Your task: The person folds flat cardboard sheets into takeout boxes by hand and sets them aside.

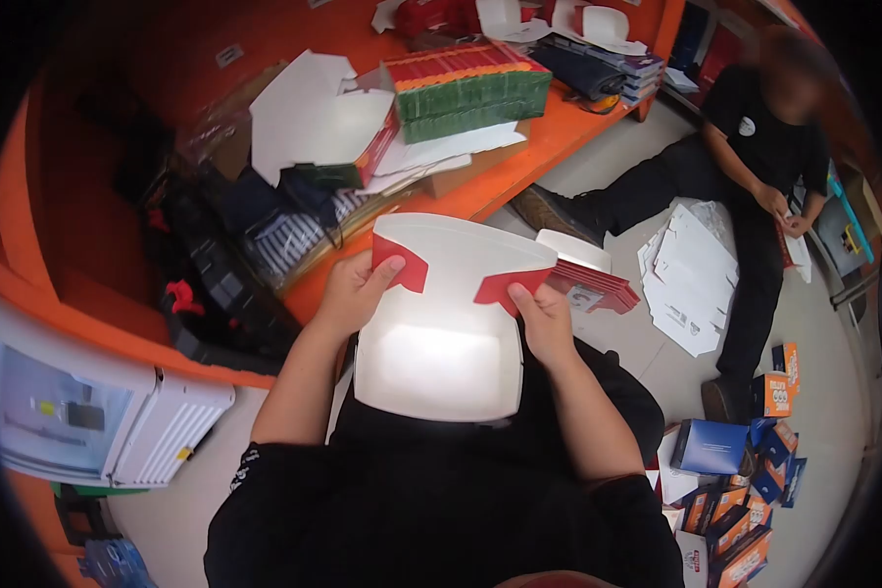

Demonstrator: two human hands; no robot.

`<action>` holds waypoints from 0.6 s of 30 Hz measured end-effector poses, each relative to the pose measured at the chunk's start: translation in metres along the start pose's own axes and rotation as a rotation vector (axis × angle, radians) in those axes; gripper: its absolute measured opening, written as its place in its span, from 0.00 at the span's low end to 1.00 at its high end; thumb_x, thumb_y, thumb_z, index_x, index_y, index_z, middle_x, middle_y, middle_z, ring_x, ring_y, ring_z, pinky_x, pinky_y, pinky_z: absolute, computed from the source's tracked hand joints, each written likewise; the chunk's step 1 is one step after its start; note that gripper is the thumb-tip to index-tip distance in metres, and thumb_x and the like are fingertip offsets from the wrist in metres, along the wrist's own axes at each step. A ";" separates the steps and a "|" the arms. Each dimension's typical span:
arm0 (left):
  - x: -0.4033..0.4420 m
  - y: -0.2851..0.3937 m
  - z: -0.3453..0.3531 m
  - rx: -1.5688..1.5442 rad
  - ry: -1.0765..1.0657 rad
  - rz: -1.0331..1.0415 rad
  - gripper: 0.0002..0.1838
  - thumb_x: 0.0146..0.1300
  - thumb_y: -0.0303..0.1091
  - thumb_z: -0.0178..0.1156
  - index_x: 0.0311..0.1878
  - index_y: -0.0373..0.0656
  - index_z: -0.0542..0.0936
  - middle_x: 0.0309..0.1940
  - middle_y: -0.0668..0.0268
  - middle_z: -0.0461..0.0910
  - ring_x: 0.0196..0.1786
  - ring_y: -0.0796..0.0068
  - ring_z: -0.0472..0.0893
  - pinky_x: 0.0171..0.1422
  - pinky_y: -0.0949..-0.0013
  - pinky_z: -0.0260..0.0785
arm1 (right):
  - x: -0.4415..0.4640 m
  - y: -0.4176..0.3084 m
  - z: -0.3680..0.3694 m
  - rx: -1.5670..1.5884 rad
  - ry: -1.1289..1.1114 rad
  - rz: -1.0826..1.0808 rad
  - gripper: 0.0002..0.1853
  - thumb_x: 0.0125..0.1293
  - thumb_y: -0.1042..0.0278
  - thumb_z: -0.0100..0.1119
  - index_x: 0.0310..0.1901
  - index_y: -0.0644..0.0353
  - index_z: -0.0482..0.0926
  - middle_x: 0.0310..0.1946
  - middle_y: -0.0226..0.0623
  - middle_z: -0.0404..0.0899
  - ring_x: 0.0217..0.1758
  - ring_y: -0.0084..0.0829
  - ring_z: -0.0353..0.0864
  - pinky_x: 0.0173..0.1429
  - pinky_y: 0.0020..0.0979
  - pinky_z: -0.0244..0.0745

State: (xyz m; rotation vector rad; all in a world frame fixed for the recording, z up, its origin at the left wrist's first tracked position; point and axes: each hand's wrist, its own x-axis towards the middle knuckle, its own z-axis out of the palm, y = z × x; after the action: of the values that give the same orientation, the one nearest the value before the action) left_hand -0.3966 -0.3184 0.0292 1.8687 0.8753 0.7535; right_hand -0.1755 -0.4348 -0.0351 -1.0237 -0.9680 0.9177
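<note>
Between my hands is a part-folded cardboard box [436, 363], white inside, with red corner flaps turned inward at its far side. My left hand [353, 294] is closed on its left far corner, the thumb on a red flap. At the opposite corner my right hand [547, 318] grips the box, thumb pressed on the other red flap. The fingers under the card are mostly hidden. Just beyond my right hand sits a stack of red folded boxes [598, 286], with a white-lined one on top.
An orange shelf [549, 137] carries a stack of red-and-green cartons [470, 93] and open white card. A co-worker [764, 137] sits on the floor at right, hands on a piece of card, beside white card sheets [691, 279]. Blue and orange boxes [745, 490] lie lower right.
</note>
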 end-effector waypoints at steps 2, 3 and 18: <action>-0.014 -0.003 -0.010 -0.218 0.062 0.057 0.14 0.65 0.33 0.53 0.51 0.36 0.73 0.42 0.64 0.78 0.41 0.80 0.77 0.45 0.75 0.69 | 0.003 0.006 0.013 -0.101 -0.087 0.068 0.14 0.67 0.64 0.52 0.44 0.66 0.78 0.38 0.32 0.80 0.41 0.19 0.76 0.47 0.23 0.70; -0.021 -0.002 -0.016 -0.326 0.091 0.090 0.14 0.65 0.32 0.53 0.51 0.36 0.73 0.43 0.64 0.78 0.42 0.80 0.77 0.46 0.75 0.69 | 0.003 0.008 0.019 -0.152 -0.127 0.099 0.14 0.67 0.64 0.52 0.44 0.66 0.78 0.37 0.32 0.80 0.42 0.20 0.76 0.48 0.23 0.70; -0.078 0.003 -0.069 0.580 -0.033 0.560 0.08 0.57 0.24 0.58 0.40 0.38 0.77 0.37 0.59 0.77 0.40 0.62 0.79 0.43 0.68 0.72 | -0.019 -0.034 0.072 -0.712 -0.142 -0.555 0.10 0.57 0.80 0.57 0.42 0.62 0.76 0.40 0.41 0.79 0.42 0.39 0.79 0.44 0.30 0.73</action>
State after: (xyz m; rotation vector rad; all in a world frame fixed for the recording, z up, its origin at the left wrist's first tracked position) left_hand -0.4938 -0.3503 0.0490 2.6970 0.5789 0.8519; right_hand -0.2433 -0.4431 0.0096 -1.1827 -1.6576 0.1672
